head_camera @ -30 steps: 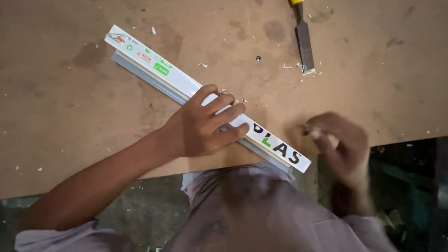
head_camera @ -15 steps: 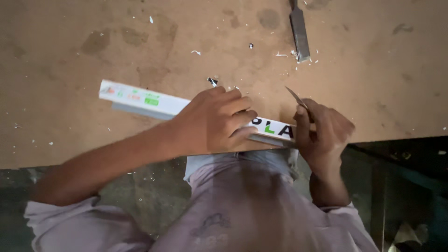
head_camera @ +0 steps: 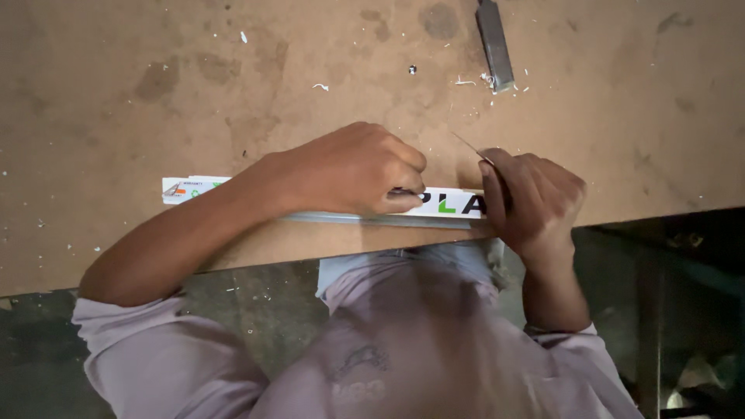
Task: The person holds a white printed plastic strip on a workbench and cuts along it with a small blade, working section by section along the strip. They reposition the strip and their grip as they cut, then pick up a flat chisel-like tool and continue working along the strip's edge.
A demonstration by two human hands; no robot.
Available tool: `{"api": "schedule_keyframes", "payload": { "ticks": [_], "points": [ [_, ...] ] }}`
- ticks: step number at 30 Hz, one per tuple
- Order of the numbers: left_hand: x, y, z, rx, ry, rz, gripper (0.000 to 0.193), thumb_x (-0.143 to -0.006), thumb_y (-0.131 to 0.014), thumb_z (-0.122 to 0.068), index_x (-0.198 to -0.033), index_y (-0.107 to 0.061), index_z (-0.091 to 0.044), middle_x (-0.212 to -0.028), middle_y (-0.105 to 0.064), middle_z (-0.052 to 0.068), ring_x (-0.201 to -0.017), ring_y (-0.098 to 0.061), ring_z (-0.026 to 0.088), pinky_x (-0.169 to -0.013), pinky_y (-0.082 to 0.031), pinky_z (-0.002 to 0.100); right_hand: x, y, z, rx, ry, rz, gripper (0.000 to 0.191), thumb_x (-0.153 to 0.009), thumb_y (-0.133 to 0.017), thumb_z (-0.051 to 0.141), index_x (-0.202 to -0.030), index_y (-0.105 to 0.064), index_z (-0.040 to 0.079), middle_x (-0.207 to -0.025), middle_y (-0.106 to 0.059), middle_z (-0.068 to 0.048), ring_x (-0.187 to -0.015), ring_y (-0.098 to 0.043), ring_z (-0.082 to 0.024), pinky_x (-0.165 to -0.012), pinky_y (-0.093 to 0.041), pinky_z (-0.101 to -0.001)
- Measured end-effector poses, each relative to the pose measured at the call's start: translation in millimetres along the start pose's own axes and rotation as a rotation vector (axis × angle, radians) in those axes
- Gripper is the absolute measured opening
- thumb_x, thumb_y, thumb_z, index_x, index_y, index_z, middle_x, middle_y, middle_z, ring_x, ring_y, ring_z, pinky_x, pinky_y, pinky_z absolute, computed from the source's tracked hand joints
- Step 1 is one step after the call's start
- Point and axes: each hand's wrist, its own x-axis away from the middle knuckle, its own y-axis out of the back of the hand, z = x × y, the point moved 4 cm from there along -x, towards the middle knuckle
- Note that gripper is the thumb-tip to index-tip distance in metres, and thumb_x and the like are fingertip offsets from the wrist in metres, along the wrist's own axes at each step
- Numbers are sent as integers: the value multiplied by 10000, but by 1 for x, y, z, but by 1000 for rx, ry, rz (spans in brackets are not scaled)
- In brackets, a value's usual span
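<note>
Nearest to the person, the long white strip (head_camera: 326, 203) lies along the front edge of the brown board (head_camera: 155, 93). The left hand (head_camera: 353, 171) presses on its middle, fingers curled down. The right hand (head_camera: 531, 194) is closed around a thin blade (head_camera: 469, 145) at the strip's right end. Farther back a chisel (head_camera: 495, 43) lies among small shavings.

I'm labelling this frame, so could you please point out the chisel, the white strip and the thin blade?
chisel (head_camera: 495, 43): head view, on its flat steel blade.
white strip (head_camera: 454, 203): head view, printed top face.
thin blade (head_camera: 468, 145): head view, exposed tip.
</note>
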Motion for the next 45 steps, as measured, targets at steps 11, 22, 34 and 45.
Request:
{"api": "schedule_keyframes", "payload": {
  "ticks": [11,22,34,45],
  "points": [
    [0,0,0,-23,47,14,226,-873,-688,-190,-713,-684,-30,-747,-601,104,-684,-622,343,-590,-484,479,-1,-3,-1,-23,-53,26,116,-1000,-758,-56,-1087,-702,-4,-831,-654,-115,-666,-638,-266,-595,-468,-362],
    [0,1,4,3,64,44,217,-882,-707,-199,-749,-702,-28,-784,-621,104,-715,-627,353,-614,-480,481,0,-5,-2,2,-87,35,101,-1017,-773,-26,-1082,-709,17,-819,-628,-114,-645,-621,-273,-599,-459,-371],
    [1,0,4,2,59,24,238,-868,-711,-196,-702,-691,-27,-757,-621,101,-714,-632,349,-599,-480,473,3,-7,-4,-43,-69,31,115,-1027,-764,-45,-1102,-697,9,-858,-663,-107,-665,-647,-257,-604,-469,-353],
    [2,2,3,60,89,16,172,-841,-721,-199,-757,-718,-49,-752,-625,85,-685,-628,339,-584,-480,465,3,-7,-4,-42,-107,25,119,-994,-780,-42,-1076,-709,8,-831,-657,-118,-650,-632,-263,-585,-456,-361]
  ]
}}
